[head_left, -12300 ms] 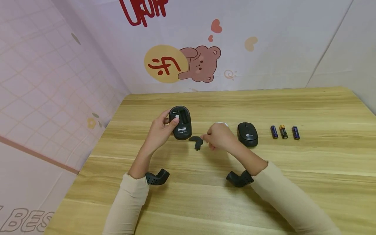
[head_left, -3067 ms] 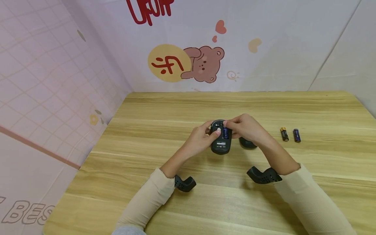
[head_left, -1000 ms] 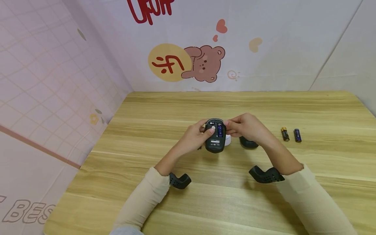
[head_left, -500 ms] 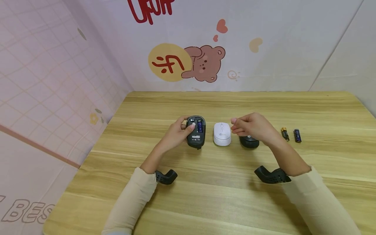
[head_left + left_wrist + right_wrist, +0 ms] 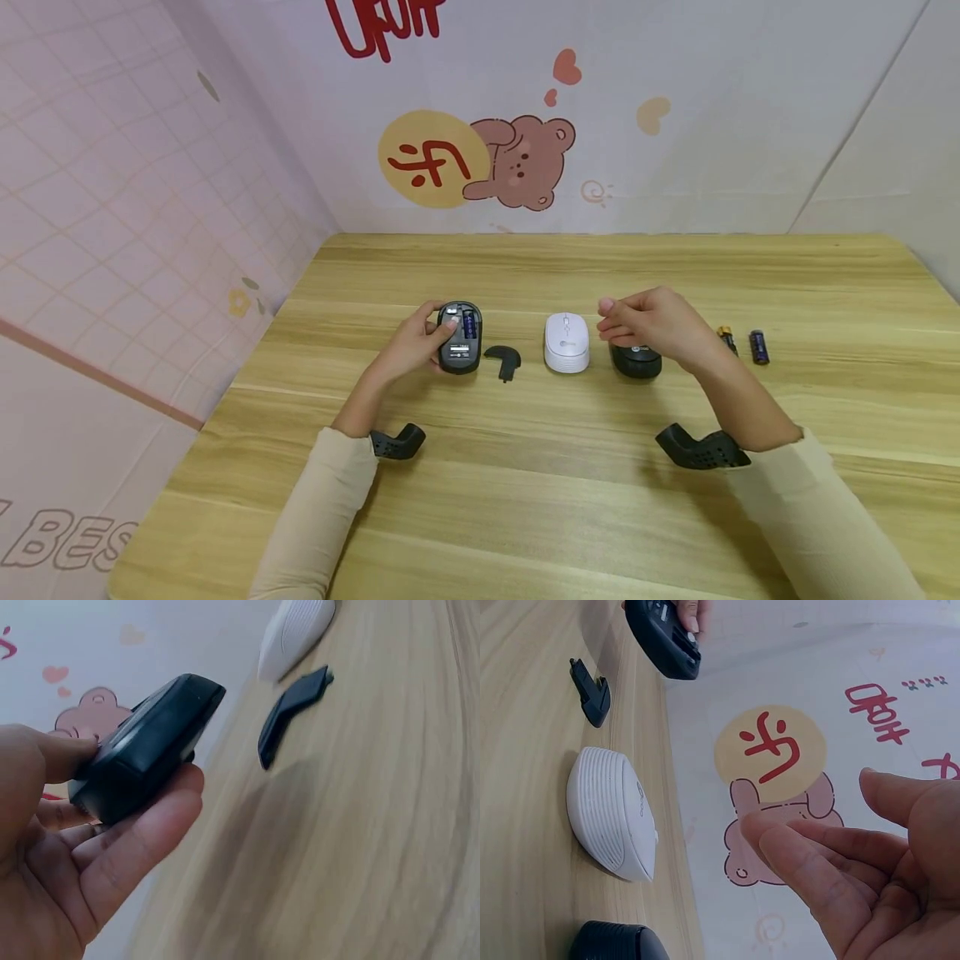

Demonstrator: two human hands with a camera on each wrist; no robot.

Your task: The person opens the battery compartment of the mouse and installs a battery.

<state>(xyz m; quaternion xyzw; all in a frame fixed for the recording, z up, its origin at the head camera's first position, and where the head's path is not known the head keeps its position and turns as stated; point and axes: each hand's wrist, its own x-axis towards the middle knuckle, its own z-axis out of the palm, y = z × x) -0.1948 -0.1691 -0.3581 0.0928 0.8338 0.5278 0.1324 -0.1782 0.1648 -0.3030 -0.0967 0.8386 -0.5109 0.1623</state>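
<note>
My left hand (image 5: 408, 346) grips a black computer mouse (image 5: 459, 360), raised off the table with its underside facing up, thumb across the bottom. A blue battery (image 5: 469, 324) sits in its uncovered compartment. Just to the right, the black battery cover (image 5: 505, 360) lies on the table. My right hand (image 5: 660, 323) hovers with loosely bent fingers and nothing between them, as the right wrist view confirms. Beneath it is a second black mouse (image 5: 637, 365), partly hidden. Between the hands stands a white mouse (image 5: 567, 343).
On the right side of the table (image 5: 525, 500) lie a blue battery (image 5: 759, 347) and a black-and-gold battery (image 5: 726, 336), the latter partly covered by the right wrist. A wall (image 5: 712, 183) with a bear print rises behind the table.
One blue battery has gone from the table into the mouse's formerly bare compartment. Lately the left hand has carried the mouse left, uncovering the white mouse and the cover, while the right hand drew away.
</note>
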